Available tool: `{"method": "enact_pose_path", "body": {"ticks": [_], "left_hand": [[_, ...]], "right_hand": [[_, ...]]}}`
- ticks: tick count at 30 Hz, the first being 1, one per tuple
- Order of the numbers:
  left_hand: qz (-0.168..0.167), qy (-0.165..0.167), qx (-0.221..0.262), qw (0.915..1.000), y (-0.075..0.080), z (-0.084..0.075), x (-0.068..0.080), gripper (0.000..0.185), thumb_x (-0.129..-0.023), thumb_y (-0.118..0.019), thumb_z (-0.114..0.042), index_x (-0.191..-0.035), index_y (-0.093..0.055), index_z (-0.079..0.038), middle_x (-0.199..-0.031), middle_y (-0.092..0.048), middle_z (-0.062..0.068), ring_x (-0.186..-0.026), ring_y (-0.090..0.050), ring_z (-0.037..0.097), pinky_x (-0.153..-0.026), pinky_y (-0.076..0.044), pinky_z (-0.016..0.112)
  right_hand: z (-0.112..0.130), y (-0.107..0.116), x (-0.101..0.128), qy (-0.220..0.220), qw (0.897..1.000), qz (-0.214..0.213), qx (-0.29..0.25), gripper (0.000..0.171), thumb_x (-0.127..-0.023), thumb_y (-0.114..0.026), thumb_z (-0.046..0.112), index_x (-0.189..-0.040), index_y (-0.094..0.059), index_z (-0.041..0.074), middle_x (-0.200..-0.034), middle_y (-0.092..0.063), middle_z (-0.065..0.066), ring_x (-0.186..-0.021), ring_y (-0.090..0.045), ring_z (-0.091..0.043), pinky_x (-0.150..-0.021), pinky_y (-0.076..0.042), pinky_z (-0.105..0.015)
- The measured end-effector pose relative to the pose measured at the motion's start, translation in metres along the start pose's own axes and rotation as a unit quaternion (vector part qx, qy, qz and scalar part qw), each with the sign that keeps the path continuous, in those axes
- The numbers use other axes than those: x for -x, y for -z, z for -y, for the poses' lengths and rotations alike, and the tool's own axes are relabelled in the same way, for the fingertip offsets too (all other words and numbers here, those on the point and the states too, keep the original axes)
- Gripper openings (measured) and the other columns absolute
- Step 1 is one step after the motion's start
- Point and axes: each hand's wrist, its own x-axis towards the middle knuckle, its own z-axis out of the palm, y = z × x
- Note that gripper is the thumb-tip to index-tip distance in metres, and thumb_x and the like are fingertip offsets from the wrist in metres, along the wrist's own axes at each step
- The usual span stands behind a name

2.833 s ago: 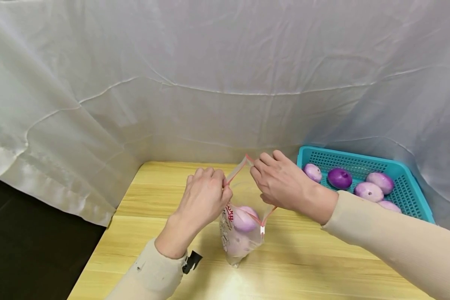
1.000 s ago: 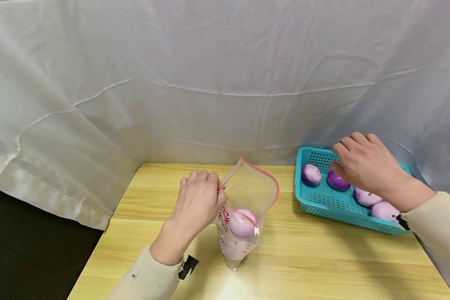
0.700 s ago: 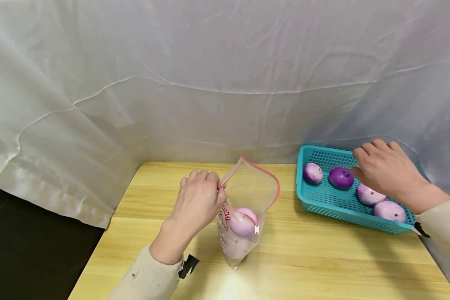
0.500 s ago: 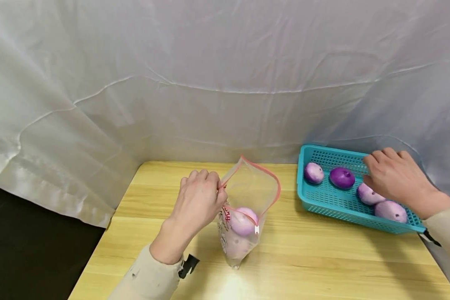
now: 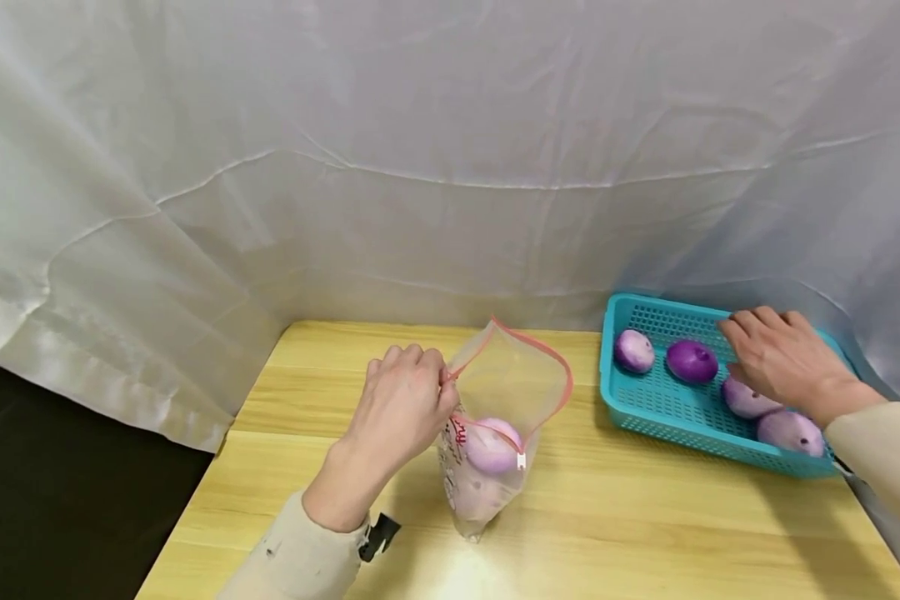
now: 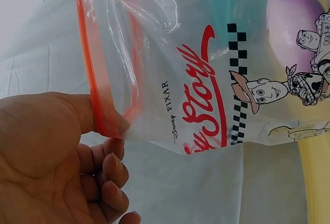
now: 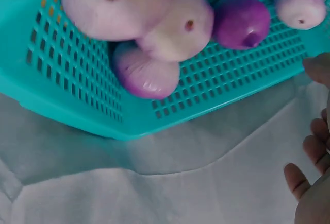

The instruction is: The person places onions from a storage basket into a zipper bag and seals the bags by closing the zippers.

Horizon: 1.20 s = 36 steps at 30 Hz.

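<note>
A clear zip bag [image 5: 521,367] with a red rim and white slider stands upright on the table, its mouth spread wide. Inside, purple onions [image 5: 492,447] are stacked, one above another. My left hand [image 5: 399,404] pinches the bag's rim at its left side; the left wrist view shows the thumb [image 6: 77,113] on the red strip and printed lettering beside it. Over the far right of a turquoise basket [image 5: 671,417], my right hand [image 5: 783,354] hovers with loosely bent fingers and nothing in them. Several onions [image 7: 241,22], one of them darker purple, lie in that basket.
The wooden table [image 5: 607,525] carries the bag and the basket. A pale curtain [image 5: 450,167] hangs behind and along the left. Beyond the table's left edge is dark floor [image 5: 60,483].
My right hand has let go of the bag's rim and moved right, over the basket. The mouth of the bag now spreads wider. My left hand keeps its hold on the rim.
</note>
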Motion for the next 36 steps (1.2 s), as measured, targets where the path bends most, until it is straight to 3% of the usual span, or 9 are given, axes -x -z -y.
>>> {"method": "enact_pose_path", "body": {"ticks": [8, 16, 21, 25, 30, 36], "left_hand": [[-0.002, 0.003, 0.0, 1.0, -0.002, 0.0, 0.004, 0.014, -0.088, -0.07, -0.02, -0.078, -0.061, -0.016, -0.071, -0.051, -0.004, -0.067, -0.045, 0.022, -0.064, -0.034, 0.035], [-0.004, 0.002, -0.008, 1.0, -0.001, -0.001, 0.012, 0.015, -0.088, -0.071, -0.02, -0.079, -0.06, -0.016, -0.071, -0.05, -0.004, -0.067, -0.045, 0.021, -0.064, -0.034, 0.034], [-0.026, -0.016, -0.017, 0.9994, -0.002, -0.001, 0.015, 0.016, -0.088, -0.071, -0.019, -0.078, -0.06, -0.015, -0.07, -0.048, -0.004, -0.066, -0.044, 0.021, -0.064, -0.032, 0.033], [-0.064, -0.048, -0.04, 0.996, -0.005, 0.002, 0.017, 0.02, -0.087, -0.072, -0.019, -0.075, -0.056, -0.014, -0.069, -0.046, -0.002, -0.065, -0.043, 0.022, -0.062, -0.032, 0.034], [-0.112, -0.082, -0.067, 0.988, -0.008, 0.005, 0.02, 0.024, -0.087, -0.071, -0.016, -0.072, -0.052, -0.013, -0.067, -0.043, -0.001, -0.063, -0.041, 0.022, -0.059, -0.03, 0.033], [-0.104, -0.078, -0.073, 0.9889, -0.008, 0.006, 0.022, 0.024, -0.087, -0.07, -0.017, -0.073, -0.052, -0.013, -0.068, -0.043, -0.001, -0.064, -0.042, 0.022, -0.06, -0.031, 0.033]], "right_hand": [[-0.013, -0.021, -0.005, -0.001, 0.997, 0.082, 0.014, 0.072, -0.076, -0.089, 0.026, -0.134, -0.058, -0.004, -0.128, -0.062, -0.026, -0.119, -0.056, -0.046, -0.09, -0.046, -0.063], [-0.018, -0.049, 0.013, 0.05, 0.993, 0.1, 0.044, 0.072, -0.078, -0.088, 0.027, -0.136, -0.059, -0.002, -0.134, -0.061, -0.025, -0.119, -0.057, -0.044, -0.085, -0.05, -0.06], [-0.02, -0.06, 0.02, 0.063, 0.99, 0.12, 0.046, 0.077, -0.077, -0.089, 0.028, -0.14, -0.057, 0.0, -0.14, -0.06, -0.026, -0.125, -0.056, -0.047, -0.094, -0.048, -0.065], [-0.02, -0.067, 0.023, 0.064, 0.99, 0.123, 0.039, 0.073, -0.079, -0.086, 0.023, -0.142, -0.056, 0.001, -0.142, -0.06, -0.026, -0.13, -0.055, -0.048, -0.1, -0.046, -0.068], [-0.021, -0.076, 0.025, 0.069, 0.99, 0.113, 0.041, 0.073, -0.077, -0.087, 0.023, -0.14, -0.057, 0.001, -0.141, -0.06, -0.025, -0.129, -0.055, -0.047, -0.097, -0.047, -0.066], [-0.019, -0.087, 0.026, 0.074, 0.994, 0.082, 0.026, 0.072, -0.072, -0.089, 0.019, -0.135, -0.059, 0.002, -0.135, -0.063, -0.024, -0.124, -0.056, -0.046, -0.091, -0.049, -0.064]]}}
